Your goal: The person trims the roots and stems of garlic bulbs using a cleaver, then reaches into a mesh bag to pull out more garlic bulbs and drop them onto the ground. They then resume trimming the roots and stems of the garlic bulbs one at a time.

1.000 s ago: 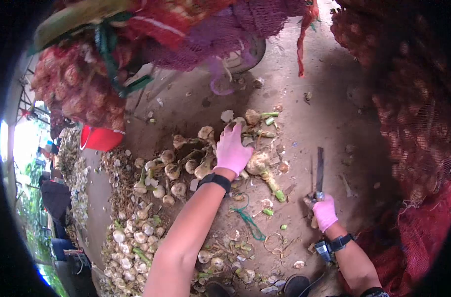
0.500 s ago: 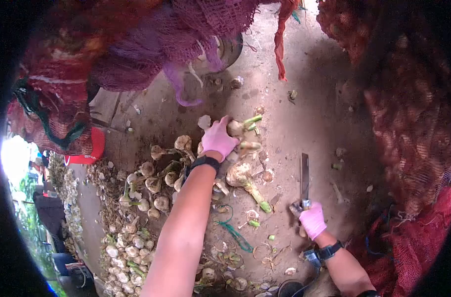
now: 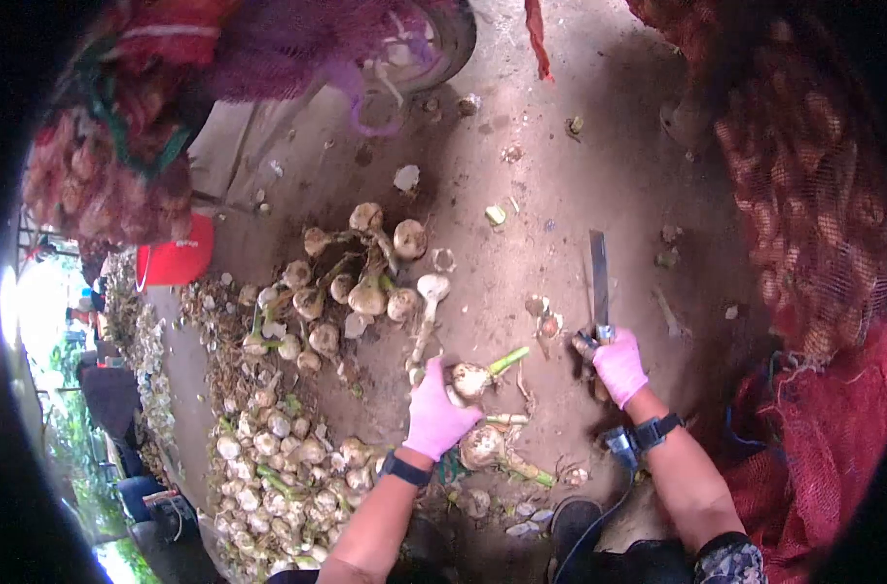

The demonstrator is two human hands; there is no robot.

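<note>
My left hand (image 3: 437, 417), in a pink glove, is closed around garlic bulbs low in the middle of the view. A garlic bulb (image 3: 470, 381) with a cut green stem shows at its fingers. Just beside the hand, a larger garlic bulb (image 3: 482, 447) lies with its stem pointing right. My right hand (image 3: 618, 370), also gloved in pink, grips a knife (image 3: 600, 277) by the handle, its blade pointing away from me. Above my left hand, a white bulb on a long stalk (image 3: 433, 287) rests on the floor at the edge of a cluster of stemmed garlic (image 3: 368, 296).
A large heap of trimmed garlic (image 3: 273, 477) lies at lower left. Full red net sacks (image 3: 803, 214) stand on the right, with purple netting (image 3: 288, 49) at upper left near a wheel (image 3: 453, 44). A red cap (image 3: 178, 255) sits at left. Peel and stem scraps dot the floor.
My left hand has come back toward my body with the garlic bulbs, away from the cluster. The view has shifted, while my right hand still grips the knife.
</note>
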